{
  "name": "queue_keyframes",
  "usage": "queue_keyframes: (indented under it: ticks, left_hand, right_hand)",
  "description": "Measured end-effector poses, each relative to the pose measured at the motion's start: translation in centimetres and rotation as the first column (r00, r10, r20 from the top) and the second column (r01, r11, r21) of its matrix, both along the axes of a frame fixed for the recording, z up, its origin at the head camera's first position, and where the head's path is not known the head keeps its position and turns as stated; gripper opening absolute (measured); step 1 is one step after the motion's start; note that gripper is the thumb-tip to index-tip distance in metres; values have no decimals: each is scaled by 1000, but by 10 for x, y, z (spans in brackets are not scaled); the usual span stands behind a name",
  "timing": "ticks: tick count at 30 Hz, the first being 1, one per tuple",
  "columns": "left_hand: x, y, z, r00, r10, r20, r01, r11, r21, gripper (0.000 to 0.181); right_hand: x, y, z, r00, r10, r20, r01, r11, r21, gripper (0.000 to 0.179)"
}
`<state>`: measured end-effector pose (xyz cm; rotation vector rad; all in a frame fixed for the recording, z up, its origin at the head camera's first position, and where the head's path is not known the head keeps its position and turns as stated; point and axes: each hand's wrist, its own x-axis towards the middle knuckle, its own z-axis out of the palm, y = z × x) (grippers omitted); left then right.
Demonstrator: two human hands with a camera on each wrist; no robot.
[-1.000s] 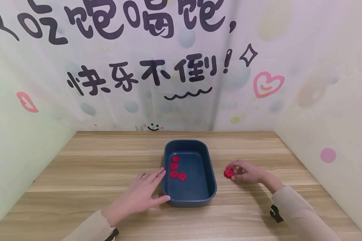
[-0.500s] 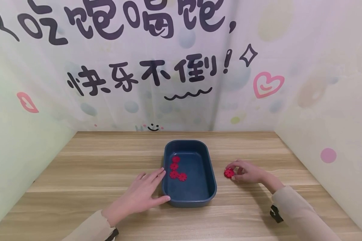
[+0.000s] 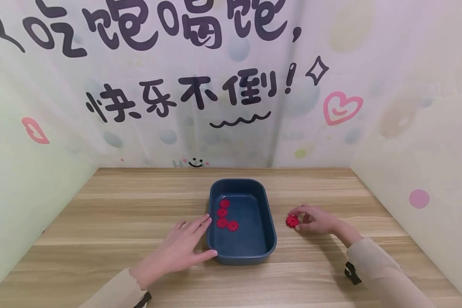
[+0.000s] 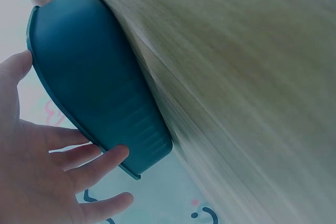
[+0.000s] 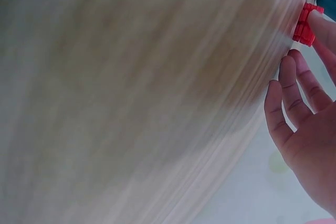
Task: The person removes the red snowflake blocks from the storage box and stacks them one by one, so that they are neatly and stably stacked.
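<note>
Hands first: your left hand (image 3: 182, 247) is spread loose, touching the left side of the blue tray (image 3: 243, 259); your right hand (image 3: 315, 220) pinches the red notched piece (image 3: 291, 221) between thumb and finger. That piece is right of the tray, apart from it, down at the tabletop (image 3: 138, 196); the right wrist view suggests two layers. Four red discs (image 3: 233, 226) lie inside the tray, toward its left. For a sound grip, I'd pinch both layers squarely by their edges so neither slips. If you lift, go straight up before moving sideways. Left hand: brace lightly, don't shove the tray.
</note>
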<state>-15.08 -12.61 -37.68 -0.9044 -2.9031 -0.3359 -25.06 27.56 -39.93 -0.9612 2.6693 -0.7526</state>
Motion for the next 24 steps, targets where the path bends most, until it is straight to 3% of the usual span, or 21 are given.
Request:
queue_keyframes:
  ticks: [5, 11, 20, 24]
  left_hand:
    - [0, 0, 0, 1000, 1, -6, -1, 1000, -3, 79]
    - [0, 0, -1, 1000, -1, -19, 0, 1000, -15, 81]
    - [-1, -1, -1, 1000, -5, -5, 5, 1000, -1, 79]
    - [-1, -1, -1, 1000, -6, -5, 6, 1000, 1, 79]
  right_hand:
    - [1, 0, 0, 1000, 4, 9, -4, 1000, -30, 43]
    - [1, 1, 3, 995, -77, 55, 80, 995, -52, 44]
    - [-13, -17, 25, 980, -152, -128, 124, 972, -199, 26]
    - [-20, -38, 43, 976, -155, -150, 121, 970, -211, 27]
